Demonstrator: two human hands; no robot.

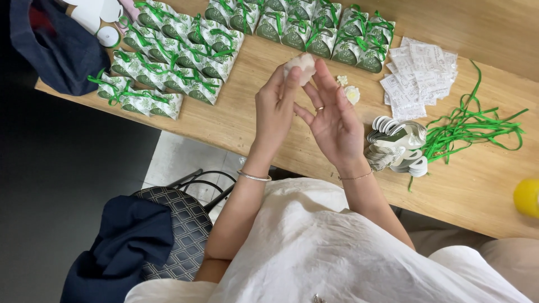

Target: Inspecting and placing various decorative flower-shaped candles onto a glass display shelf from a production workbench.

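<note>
— What have you got up there?

— A small pale lump, cream-coloured and rounded, held above the wooden tabletop. My left hand has it: thumb and forefinger pinch its lower edge, the other fingers curled loosely behind. My right hand is open beside it, palm up, fingers spread and just brushing the lump's side

— How does it handle?

— Light, I'd judge, and soft (it looks like a wad of tissue or a fabric flower, I can't tell which). It should crush easily, so a gentle pinch at the rim suits it better than a squeeze across the middle

— And around you?

— Rows of little green-and-white gift boxes tied with green ribbon lie at the far left and along the back. To my right sit a stack of flat unfolded boxes, a tangle of loose green ribbon, some printed paper slips and two small white flowers
</note>
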